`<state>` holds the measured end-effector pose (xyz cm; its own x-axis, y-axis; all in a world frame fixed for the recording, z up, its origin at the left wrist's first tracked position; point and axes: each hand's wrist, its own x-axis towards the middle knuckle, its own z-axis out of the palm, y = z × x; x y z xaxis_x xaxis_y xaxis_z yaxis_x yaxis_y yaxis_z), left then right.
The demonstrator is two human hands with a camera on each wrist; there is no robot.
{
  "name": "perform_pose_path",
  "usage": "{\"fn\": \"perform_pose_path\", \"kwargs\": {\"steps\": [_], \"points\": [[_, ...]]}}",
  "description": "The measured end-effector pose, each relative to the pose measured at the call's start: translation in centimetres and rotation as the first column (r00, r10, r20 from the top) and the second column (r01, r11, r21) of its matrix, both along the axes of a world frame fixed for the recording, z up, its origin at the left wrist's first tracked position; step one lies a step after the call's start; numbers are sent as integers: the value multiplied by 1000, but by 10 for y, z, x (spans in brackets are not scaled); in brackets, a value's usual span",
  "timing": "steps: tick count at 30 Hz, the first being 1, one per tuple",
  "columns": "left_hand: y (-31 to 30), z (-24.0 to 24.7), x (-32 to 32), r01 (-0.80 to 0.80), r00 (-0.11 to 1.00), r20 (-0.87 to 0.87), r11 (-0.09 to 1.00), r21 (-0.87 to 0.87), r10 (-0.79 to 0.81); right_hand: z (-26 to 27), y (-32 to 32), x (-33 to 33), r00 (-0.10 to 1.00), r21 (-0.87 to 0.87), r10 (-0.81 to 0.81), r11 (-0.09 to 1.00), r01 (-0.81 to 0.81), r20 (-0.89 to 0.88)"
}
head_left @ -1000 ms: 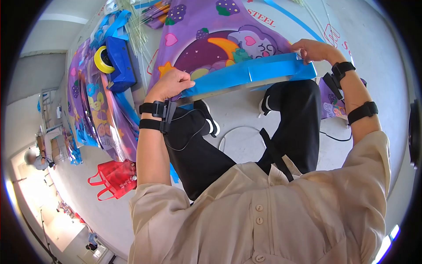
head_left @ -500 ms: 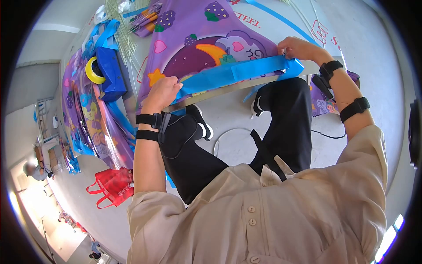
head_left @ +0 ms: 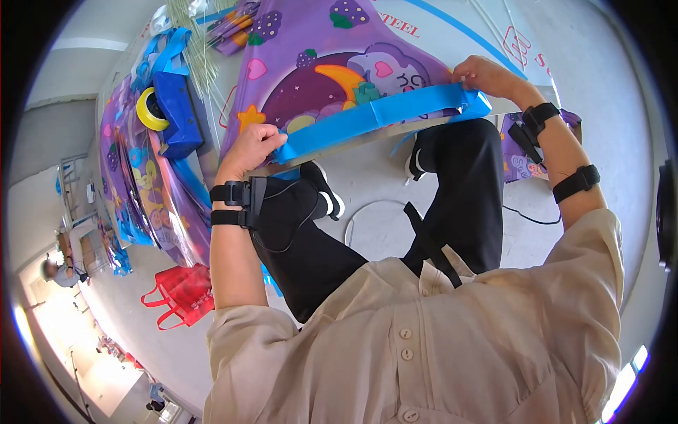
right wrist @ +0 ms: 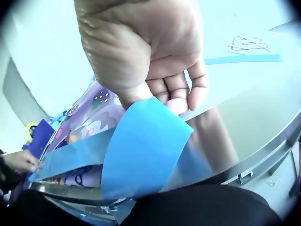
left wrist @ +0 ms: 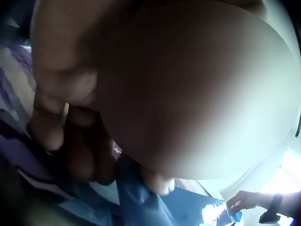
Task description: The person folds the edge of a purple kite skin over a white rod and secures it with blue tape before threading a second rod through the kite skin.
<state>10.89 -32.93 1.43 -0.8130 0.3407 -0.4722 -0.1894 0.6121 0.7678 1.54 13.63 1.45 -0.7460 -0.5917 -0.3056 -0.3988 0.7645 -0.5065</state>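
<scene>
A blue strip (head_left: 371, 116) stretches between both hands along the near table edge, across the bottom of a purple cartoon-printed sheet (head_left: 296, 92). My left hand (head_left: 248, 150) pinches the strip's left end. In the left wrist view, a large pale blurred disc covers much of that hand, and fingertips (left wrist: 159, 182) show on the strip. At the other end, my right hand (head_left: 487, 76) pinches the strip between thumb and fingers. Beyond that grip, the strip's loose end (right wrist: 146, 150) folds down over the metal table edge in the right wrist view.
A blue tape dispenser (head_left: 180, 116) with a yellow-cored roll (head_left: 151, 109) stands left on the table (head_left: 452, 35). Beside it hang more purple printed sheets (head_left: 145, 177). A red bag (head_left: 180, 293) lies on the floor. Another person (head_left: 63, 272) is far left.
The blue strip now runs straighter and narrower between the hands. My left hand has shifted a little left and down with its end. The head view has also shifted slightly.
</scene>
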Motion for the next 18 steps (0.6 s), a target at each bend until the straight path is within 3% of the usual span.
{"fn": "perform_pose_path", "kwargs": {"steps": [1, 3, 5, 8, 12, 15, 17, 18], "points": [[2, -1, -1, -27, 998, -55, 996, -86, 22, 0, -2, 3, 989, 15, 23, 1000, -21, -145], [7, -4, -2, -56, 993, -109, 984, -170, 38, -2, -7, 6, 985, 60, 21, 998, -11, -174], [15, -9, -2, -67, 941, -336, 943, -326, -49, 0, -15, 8, 979, 105, 23, 995, -1, -205], [26, -11, 4, -151, 894, -445, 911, -385, -40, 8, -22, 9, 985, 160, -12, 986, 40, -172], [29, -15, 14, -194, 865, -501, 938, -287, 26, 8, -22, 8, 988, 204, 15, 979, 17, -151], [39, -20, 25, -315, 816, -569, 902, -295, 99, 8, -22, 8, 982, 217, 41, 976, 0, -186], [42, -27, 30, -457, 719, -667, 857, -239, 197, 5, -18, 5, 982, 229, 37, 973, 6, -184], [42, -29, 31, -456, 719, -667, 857, -240, 196, 0, -12, 0, 996, 106, -5, 994, 15, -95]]}}
